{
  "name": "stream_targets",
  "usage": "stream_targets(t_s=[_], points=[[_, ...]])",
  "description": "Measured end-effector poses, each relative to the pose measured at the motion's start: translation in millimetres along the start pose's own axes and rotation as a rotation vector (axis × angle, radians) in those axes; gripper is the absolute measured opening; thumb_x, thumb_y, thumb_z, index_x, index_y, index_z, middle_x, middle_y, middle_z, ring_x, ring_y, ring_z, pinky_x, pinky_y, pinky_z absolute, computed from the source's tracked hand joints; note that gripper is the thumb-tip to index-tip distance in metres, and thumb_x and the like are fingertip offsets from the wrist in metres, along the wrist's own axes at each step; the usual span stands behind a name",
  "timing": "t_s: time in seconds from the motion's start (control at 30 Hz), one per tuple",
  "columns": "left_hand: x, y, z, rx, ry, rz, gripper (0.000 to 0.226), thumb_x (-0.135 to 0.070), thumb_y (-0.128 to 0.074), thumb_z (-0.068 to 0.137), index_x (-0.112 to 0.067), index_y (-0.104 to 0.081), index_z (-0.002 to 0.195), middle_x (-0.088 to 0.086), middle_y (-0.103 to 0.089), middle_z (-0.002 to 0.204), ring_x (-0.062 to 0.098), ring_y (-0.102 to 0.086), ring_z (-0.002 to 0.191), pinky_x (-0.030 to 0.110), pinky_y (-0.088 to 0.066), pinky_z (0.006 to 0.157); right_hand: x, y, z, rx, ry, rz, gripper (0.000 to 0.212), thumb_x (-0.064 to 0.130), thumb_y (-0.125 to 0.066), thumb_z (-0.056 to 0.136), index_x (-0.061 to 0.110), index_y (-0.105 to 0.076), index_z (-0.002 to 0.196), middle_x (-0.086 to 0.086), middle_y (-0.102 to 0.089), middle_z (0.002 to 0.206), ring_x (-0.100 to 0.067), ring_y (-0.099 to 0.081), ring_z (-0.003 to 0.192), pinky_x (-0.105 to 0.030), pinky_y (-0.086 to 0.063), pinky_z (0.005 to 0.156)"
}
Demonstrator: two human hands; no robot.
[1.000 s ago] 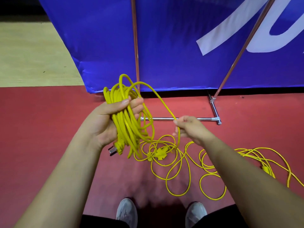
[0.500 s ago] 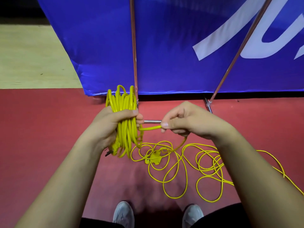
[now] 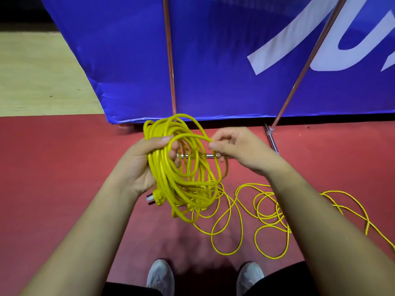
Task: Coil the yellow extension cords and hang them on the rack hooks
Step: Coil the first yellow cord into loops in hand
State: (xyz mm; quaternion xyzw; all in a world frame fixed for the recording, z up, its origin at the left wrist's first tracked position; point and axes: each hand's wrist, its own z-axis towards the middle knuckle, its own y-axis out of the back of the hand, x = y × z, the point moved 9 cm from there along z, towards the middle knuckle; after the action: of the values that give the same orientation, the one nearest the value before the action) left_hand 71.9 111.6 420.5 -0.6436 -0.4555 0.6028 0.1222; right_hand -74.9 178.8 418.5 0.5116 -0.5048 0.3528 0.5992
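My left hand (image 3: 141, 165) grips a thick coil of yellow extension cord (image 3: 183, 167), held up in front of me with its loops hanging open. The cord's plug (image 3: 155, 198) sticks out below my left palm. My right hand (image 3: 237, 149) pinches the newest loop at the coil's top right edge, between thumb and fingers. The uncoiled rest of the yellow cord (image 3: 267, 212) lies in loose loops on the red floor to the right and runs off past my right forearm. No rack hooks are in view.
A blue banner (image 3: 213, 60) on a metal frame stands just ahead, with a floor bar (image 3: 271, 139) and thin poles (image 3: 168, 56). Red floor lies underfoot, a pale floor strip (image 3: 38, 77) at far left. My grey shoes (image 3: 160, 276) are at the bottom.
My right hand has carried a fresh loop up to the coil's top. The coil in my left hand has turned, so its loops now hang open and wider. The floor pile has shrunk.
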Motion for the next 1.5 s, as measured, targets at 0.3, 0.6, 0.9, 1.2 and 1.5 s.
stream_targets(t_s=[0.3, 0.6, 0.9, 1.2, 1.5], points=[[19.9, 30.9, -9.1, -0.169, 0.273, 0.272, 0.051, -0.018, -0.092, 0.029, 0.0, -0.075, 0.073, 0.014, -0.072, 0.071, 0.023, -0.071, 0.06, 0.035, -0.059, 0.058, -22.1, 39.5, -3.1, -0.274, -0.023, 0.263, 0.012, 0.001, -0.056, 0.093, 0.006, -0.061, 0.083, -0.008, -0.055, 0.061, -0.013, -0.028, 0.048, -0.026, -0.024, 0.049], [23.1, 20.4, -10.4, -0.104, 0.246, 0.202, 0.064, -0.018, -0.094, 0.029, 0.001, -0.076, 0.087, 0.021, -0.073, 0.091, 0.029, -0.073, 0.079, 0.038, -0.059, 0.066, 56.3, -20.2, -1.6, -0.082, 0.187, -0.344, 0.013, 0.012, -0.065, 0.09, 0.015, -0.071, 0.078, 0.005, -0.059, 0.059, -0.002, -0.05, 0.055, -0.019, -0.041, 0.058], [-0.5, -4.5, -13.8, 0.183, 0.092, -0.063, 0.012, -0.011, -0.074, 0.073, -0.008, -0.07, 0.084, 0.0, -0.06, 0.07, 0.012, -0.06, 0.059, 0.032, -0.056, 0.069, -22.7, -20.2, -2.6, 0.198, -0.017, -0.417, 0.018, 0.02, -0.068, 0.09, 0.009, -0.064, 0.076, 0.009, -0.057, 0.063, 0.001, -0.048, 0.06, -0.02, -0.039, 0.061], [17.2, 33.9, -21.6, -0.139, 0.288, 0.233, 0.059, -0.022, -0.097, 0.025, -0.002, -0.076, 0.076, 0.014, -0.073, 0.078, 0.026, -0.073, 0.068, 0.038, -0.059, 0.06, -48.1, 9.7, 8.8, -0.165, -0.052, 0.145, 0.015, 0.01, -0.056, 0.097, 0.008, -0.07, 0.094, -0.002, -0.041, 0.059, -0.015, -0.036, 0.055, -0.027, -0.031, 0.054], [17.5, 22.9, -20.8, -0.042, 0.263, 0.249, 0.054, -0.028, -0.098, 0.035, -0.008, -0.075, 0.08, 0.01, -0.071, 0.075, 0.023, -0.071, 0.064, 0.036, -0.059, 0.06, 46.6, -24.1, 3.7, -0.098, 0.211, -0.276, 0.008, 0.011, -0.067, 0.088, 0.011, -0.076, 0.088, 0.008, -0.072, 0.08, 0.005, -0.06, 0.075, -0.01, -0.043, 0.071]])
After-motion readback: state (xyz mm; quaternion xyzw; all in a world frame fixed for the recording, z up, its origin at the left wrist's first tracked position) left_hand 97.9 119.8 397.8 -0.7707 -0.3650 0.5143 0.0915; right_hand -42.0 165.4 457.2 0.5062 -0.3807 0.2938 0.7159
